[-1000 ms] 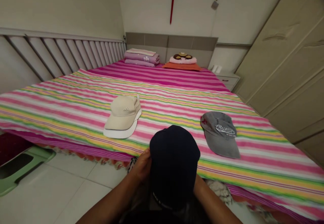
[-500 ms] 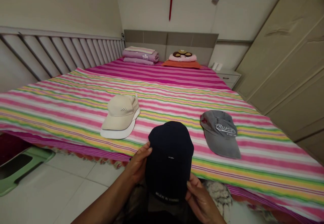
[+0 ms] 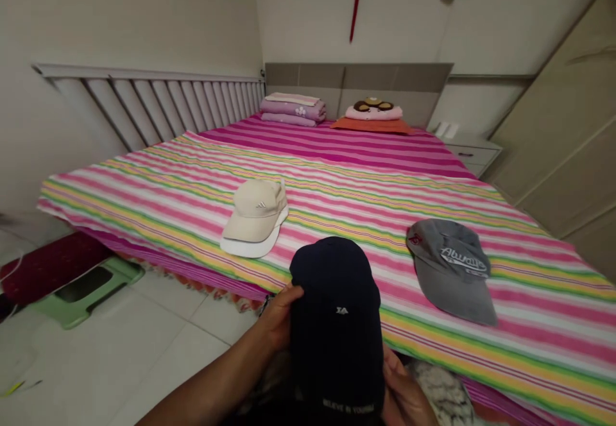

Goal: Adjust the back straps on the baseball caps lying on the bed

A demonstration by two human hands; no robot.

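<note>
A dark navy baseball cap (image 3: 337, 349) is held between both hands low in the view, its brim toward me with pale lettering along the edge and a small white emblem on the front. My left hand (image 3: 282, 317) grips its left side, thumb on top. My right hand (image 3: 402, 384) is closed on the lower right side, its fingers partly hidden by the cap. Beyond, on the striped bed, a beige cap (image 3: 255, 208) rests over a white brim (image 3: 250, 247) at left. A grey cap (image 3: 452, 265) with white script lies at right.
The bed (image 3: 312, 188) has folded purple bedding (image 3: 291, 110) and an orange pillow (image 3: 370, 126) at its headboard (image 3: 308, 76). A green stool (image 3: 86, 291) with a dark red cover (image 3: 52, 265) stands on the tiled floor at left. A nightstand (image 3: 474, 153) and wardrobe (image 3: 563, 137) are right.
The whole scene has shifted rightward as my head turned left. The navy cap has tilted, so its emblem and brim lettering show more clearly; both hands still hold it.
</note>
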